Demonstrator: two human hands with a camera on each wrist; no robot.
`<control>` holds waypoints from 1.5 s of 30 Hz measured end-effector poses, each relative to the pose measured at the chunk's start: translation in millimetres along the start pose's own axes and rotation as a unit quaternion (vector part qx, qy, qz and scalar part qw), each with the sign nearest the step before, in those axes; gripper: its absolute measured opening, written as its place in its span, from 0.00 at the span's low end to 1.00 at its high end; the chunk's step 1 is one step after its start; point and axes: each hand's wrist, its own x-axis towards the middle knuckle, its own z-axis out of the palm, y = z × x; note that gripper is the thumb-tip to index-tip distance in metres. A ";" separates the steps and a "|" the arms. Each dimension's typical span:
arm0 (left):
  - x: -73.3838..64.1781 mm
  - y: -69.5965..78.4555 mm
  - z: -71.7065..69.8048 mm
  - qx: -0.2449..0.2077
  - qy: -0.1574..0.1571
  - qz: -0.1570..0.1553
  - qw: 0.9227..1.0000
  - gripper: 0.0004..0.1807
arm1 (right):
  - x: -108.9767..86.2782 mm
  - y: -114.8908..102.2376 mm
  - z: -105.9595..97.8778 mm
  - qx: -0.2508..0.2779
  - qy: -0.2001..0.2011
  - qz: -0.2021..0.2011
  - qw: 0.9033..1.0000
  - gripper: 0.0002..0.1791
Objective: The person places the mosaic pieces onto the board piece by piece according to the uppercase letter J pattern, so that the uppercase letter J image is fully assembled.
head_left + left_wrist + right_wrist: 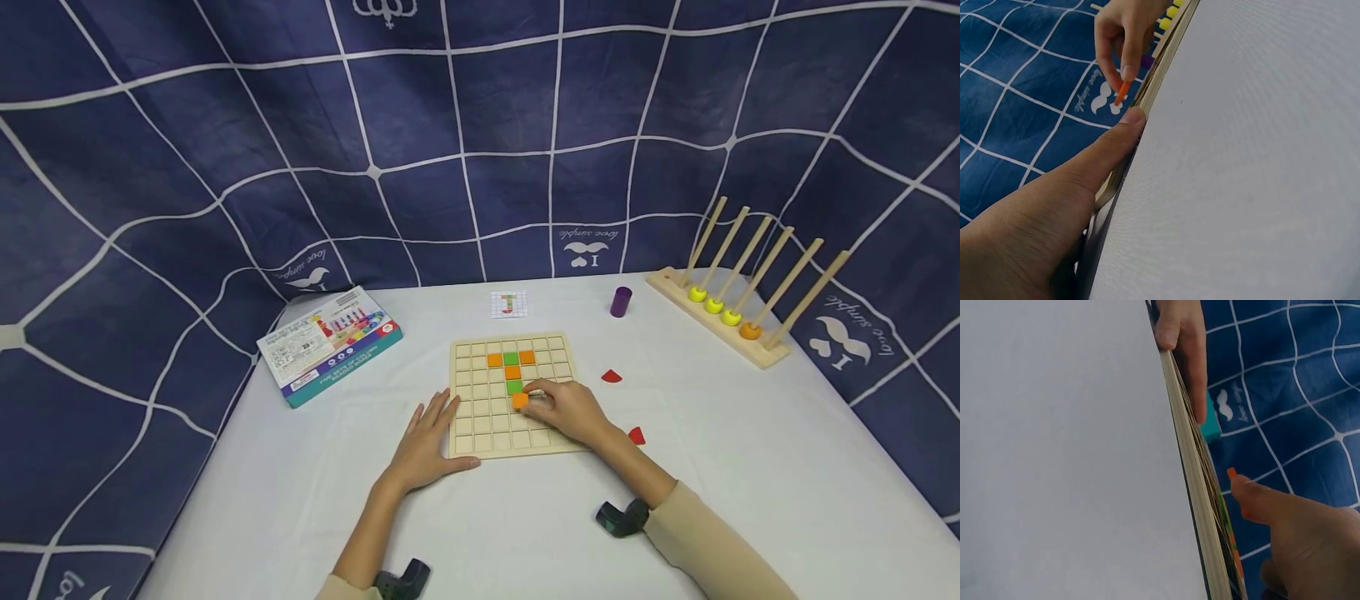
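Observation:
A wooden grid board point(480, 417) lies on the white table, with several orange and green square tiles set in its cells, among them a green tile point(512, 358) and an orange tile point(495, 360). My right hand point(567, 408) pinches another orange tile point(520, 402) between thumb and fingers, just below the lower green tile point(514, 387). In the left wrist view that held tile point(1122, 92) is tilted on edge above the board. My left hand point(423, 446) rests at the board's left front corner, fingers extended along its side and thumb by the front edge.
A pattern card point(509, 305) lies behind the board, with a purple cup point(620, 302) to its right. Two red pieces, one a red wedge point(611, 376), lie right of the board. A pegged bead rack point(720, 321) stands back right; a toy box point(330, 343) lies left.

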 end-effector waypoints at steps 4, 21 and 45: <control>-0.2 0.0 1.0 -0.002 0.002 0.005 1.000 0.59 | 0.7 -1.1 6.1 -0.005 -0.008 -0.006 1.000 0.17; -0.3 -1.6 0.7 0.001 0.001 0.001 1.000 0.59 | 2.5 0.3 12.8 -0.019 -0.009 -0.010 1.000 0.17; -0.8 -0.4 0.2 -0.001 0.005 0.003 1.000 0.60 | -51.3 44.3 -59.5 0.064 0.014 0.027 0.998 0.17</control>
